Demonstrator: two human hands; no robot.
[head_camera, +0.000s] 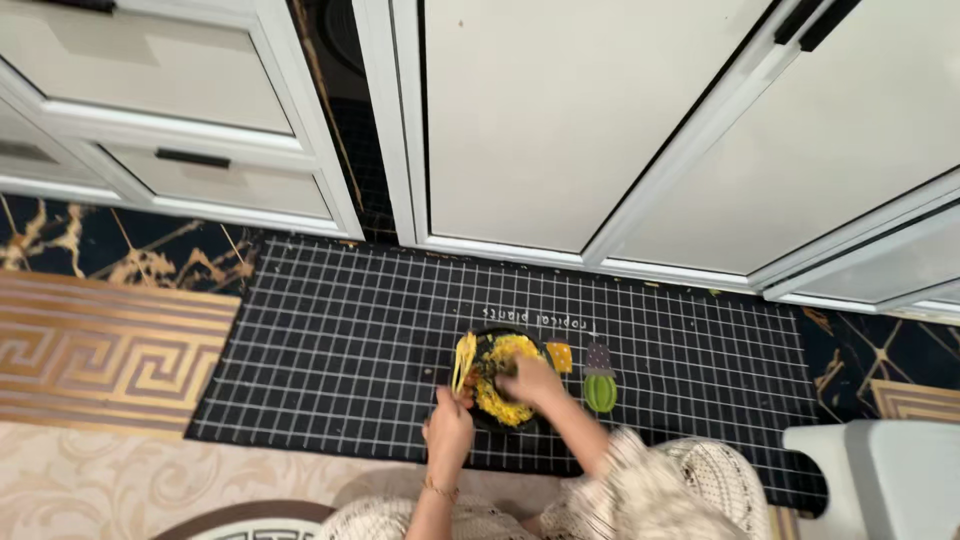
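Hands worked low over a black grid-patterned floor mat (350, 350). Left hand (449, 425), wrist bent, pinched yellow strands (464, 360). Right hand (533, 380), fingers curled, pressed into yellow food in a round dark bowl (487, 340) resting on the mat. White cabinet doors (540, 120) stood beyond.

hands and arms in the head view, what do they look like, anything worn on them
Two bare hands, no gloves. The left hand has a thin gold-coloured bracelet at the wrist, and its forearm is uncovered. The right hand has a bare wrist and lower forearm; higher up the arm goes into a loose, cream-coloured sleeve of open, lacy knit. Any rings are too small to make out.
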